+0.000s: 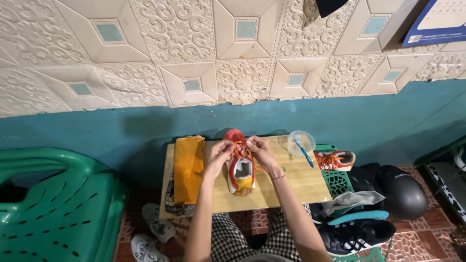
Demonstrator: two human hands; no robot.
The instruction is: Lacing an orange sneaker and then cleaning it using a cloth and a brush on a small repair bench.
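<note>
Both hands, left (219, 154) and right (257, 150), pinch the orange laces (239, 147) of the shoe (241, 167) on the counter (291, 182). The laces look soft and thin; the shoe light, best held at its sides.

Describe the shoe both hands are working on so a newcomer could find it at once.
On the small light wooden table against the teal wall, the red, white and yellow sneaker lies at the centre, right of the folded orange cloth. Both hands, left hand and right hand, pinch its orange laces.

Head camera looks steeply down over the wooden board (291, 182).
</note>
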